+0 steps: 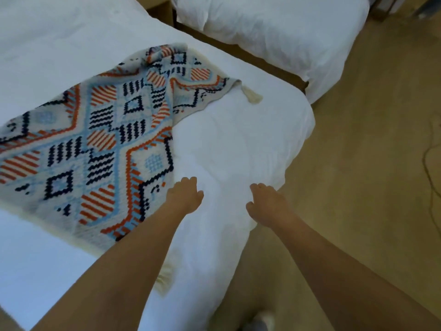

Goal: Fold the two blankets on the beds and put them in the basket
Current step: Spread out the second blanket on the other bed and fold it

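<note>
Reaching for blanket at bed corner.
We're gripping nothing, left hand, right hand loose; nothing folded yet.

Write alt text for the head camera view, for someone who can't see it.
A left hand and a right hand reach over a white bed, beside a patterned blanket spread out and not yet folded. A second white bed stands beyond, on a wooden floor.

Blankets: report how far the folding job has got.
Done: nothing; the patterned blanket lies unfolded on the near bed. In hand: left hand and right hand reach over that bed beside it, not holding it. Left: fold both, basket them; no basket or second blanket shows.
</note>
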